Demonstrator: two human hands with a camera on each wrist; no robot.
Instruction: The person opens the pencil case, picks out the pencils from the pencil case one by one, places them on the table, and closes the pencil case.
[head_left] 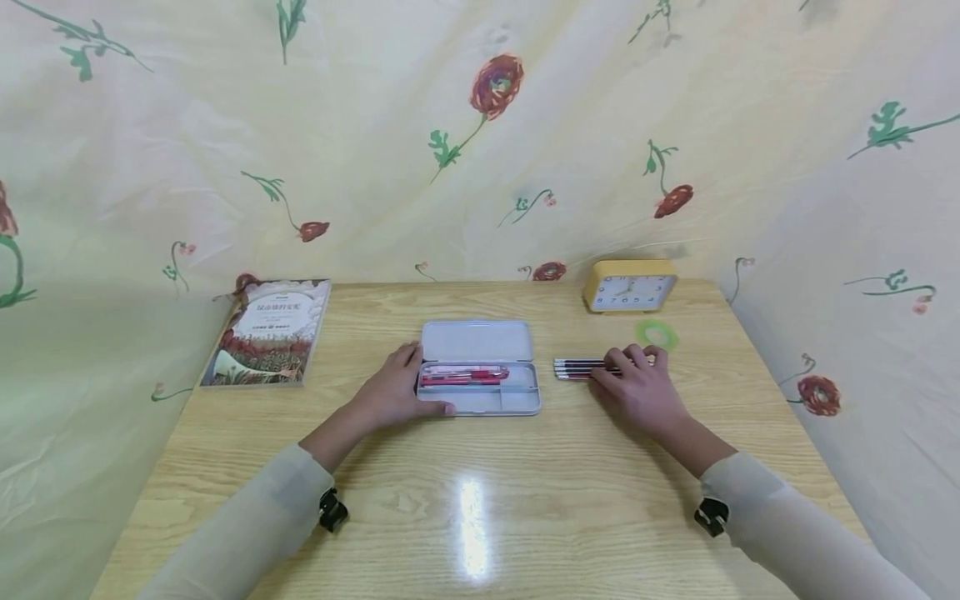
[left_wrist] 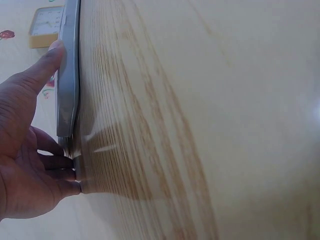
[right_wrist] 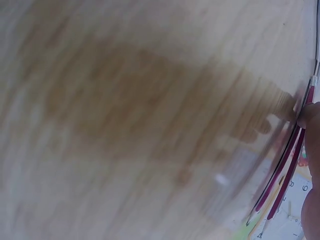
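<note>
An open white pencil case (head_left: pixel 519 403) lies on the table, with several red and pink pens (head_left: pixel 467 379) in its rear compartment. My left hand (head_left: pixel 390 392) holds the case's left end, thumb along the front edge and fingers at the left side. In the left wrist view the thumb presses the grey side of the case (left_wrist: pixel 66 95). To the right of the case lie several dark pencils (head_left: pixel 576 368) with white ends, side by side. My right hand (head_left: pixel 637 387) pinches them near their far end; its thumb touches red and black pencils (right_wrist: pixel 288 170) in the right wrist view.
Behind the right hand lies a pale green ring-shaped roll (head_left: pixel 657 335), seemingly tape. A yellow clock (head_left: pixel 632 286) stands at the back right. A book (head_left: pixel 266 333) lies at the back left. Flowered cloth (head_left: pixel 375 150) hangs behind the table (head_left: pixel 405 508).
</note>
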